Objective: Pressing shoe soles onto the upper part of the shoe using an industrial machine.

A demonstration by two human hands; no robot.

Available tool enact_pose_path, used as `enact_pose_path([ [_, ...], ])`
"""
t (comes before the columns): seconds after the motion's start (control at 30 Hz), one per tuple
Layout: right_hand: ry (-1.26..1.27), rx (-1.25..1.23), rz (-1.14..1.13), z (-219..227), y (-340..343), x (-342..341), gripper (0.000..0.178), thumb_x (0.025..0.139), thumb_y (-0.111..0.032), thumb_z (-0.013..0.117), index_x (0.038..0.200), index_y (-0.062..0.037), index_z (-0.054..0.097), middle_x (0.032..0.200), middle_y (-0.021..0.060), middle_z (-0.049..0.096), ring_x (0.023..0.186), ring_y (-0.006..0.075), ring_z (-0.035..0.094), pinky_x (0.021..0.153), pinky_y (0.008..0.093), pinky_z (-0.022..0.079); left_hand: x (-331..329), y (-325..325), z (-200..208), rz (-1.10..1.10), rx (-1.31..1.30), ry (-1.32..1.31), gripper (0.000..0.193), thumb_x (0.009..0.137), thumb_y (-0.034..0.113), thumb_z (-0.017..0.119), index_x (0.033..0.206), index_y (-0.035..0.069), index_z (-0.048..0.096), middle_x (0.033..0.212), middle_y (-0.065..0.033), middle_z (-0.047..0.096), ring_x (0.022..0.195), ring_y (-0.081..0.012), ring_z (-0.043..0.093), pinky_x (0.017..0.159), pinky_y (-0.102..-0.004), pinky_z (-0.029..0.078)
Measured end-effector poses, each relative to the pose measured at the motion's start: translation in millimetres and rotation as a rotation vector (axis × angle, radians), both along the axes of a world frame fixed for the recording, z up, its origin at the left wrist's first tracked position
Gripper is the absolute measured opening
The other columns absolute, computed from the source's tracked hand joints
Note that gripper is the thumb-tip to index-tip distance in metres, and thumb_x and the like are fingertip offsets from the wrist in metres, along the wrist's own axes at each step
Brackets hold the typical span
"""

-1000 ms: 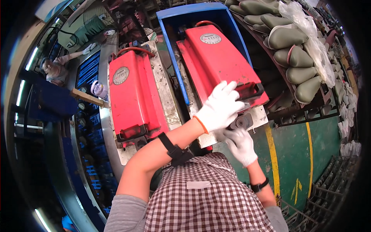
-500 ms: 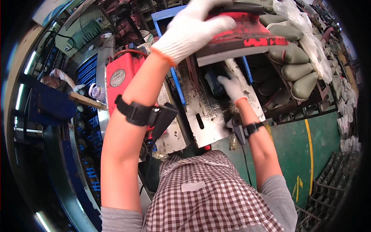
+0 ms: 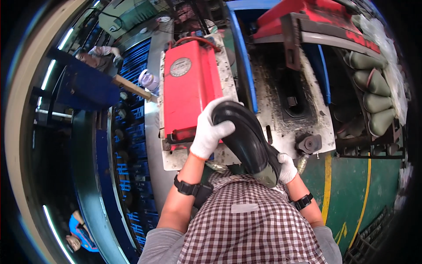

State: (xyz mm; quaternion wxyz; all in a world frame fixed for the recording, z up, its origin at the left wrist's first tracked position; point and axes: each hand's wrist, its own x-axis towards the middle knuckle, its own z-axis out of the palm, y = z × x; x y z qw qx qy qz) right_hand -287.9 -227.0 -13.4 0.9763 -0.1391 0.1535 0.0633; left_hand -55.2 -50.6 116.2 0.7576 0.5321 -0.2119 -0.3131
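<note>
Both my hands, in white knitted gloves, hold a glossy black shoe (image 3: 246, 145) in front of my apron. Its near end is greyish green, like the shoe lasts on the rack. My left hand (image 3: 207, 134) grips the far end, with the thumb across the top. Lower down, my right hand (image 3: 288, 168) is closed on the near right side; its fingers are partly hidden. Beyond the shoe stands a press with its red upper part (image 3: 307, 20) raised. A black foot-shaped recess (image 3: 295, 103) lies in its worn, stained metal bed.
To the left of the press is a second machine with a red cover (image 3: 193, 83). A black knob (image 3: 309, 143) sits at the press bed's front right corner. Grey-green shoe lasts (image 3: 378, 110) fill a rack at right. Two people (image 3: 81, 231) (image 3: 99, 57) are at far left.
The black shoe has come off the press bed towards me. My left hand has left the press's red upper part and now grips the shoe with my right. My view has shifted left.
</note>
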Motion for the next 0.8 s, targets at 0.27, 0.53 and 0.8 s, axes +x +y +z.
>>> enact_pose_path([
  [0.27, 0.041, 0.243, 0.165, -27, 27, 15, 0.093, 0.073, -0.007, 0.075, 0.156, 0.0079, 0.037, 0.153, 0.0233, 0.052, 0.139, 0.0333, 0.055, 0.123, 0.0439, 0.039, -26, 59, 25, 0.133, 0.171, -0.079, 0.068, 0.079, 0.012, 0.088, 0.139, -0.001, 0.059, 0.124, -0.0095, 0.071, 0.113, -0.0168, 0.067, 0.103, -0.0334, 0.053],
  [0.53, 0.021, 0.341, 0.2, -36, 39, 18, 0.093, 0.073, -0.008, 0.076, 0.157, 0.0045, 0.038, 0.153, 0.0241, 0.052, 0.139, 0.0361, 0.055, 0.122, 0.0479, 0.04, -36, 61, 27, 0.251, 0.177, -0.248, 0.055, 0.082, 0.012, 0.086, 0.131, -0.002, 0.065, 0.112, -0.0122, 0.076, 0.102, -0.0171, 0.072, 0.096, -0.0336, 0.057],
  [0.8, 0.016, 0.29, 0.184, -32, 37, 16, 0.092, 0.074, -0.009, 0.076, 0.156, 0.0059, 0.038, 0.152, 0.0239, 0.053, 0.139, 0.0343, 0.055, 0.122, 0.0466, 0.04, -32, 58, 33, 0.219, 0.212, -0.278, 0.058, 0.082, 0.01, 0.084, 0.134, -0.002, 0.063, 0.117, -0.0134, 0.075, 0.106, -0.0168, 0.071, 0.097, -0.0337, 0.056],
])
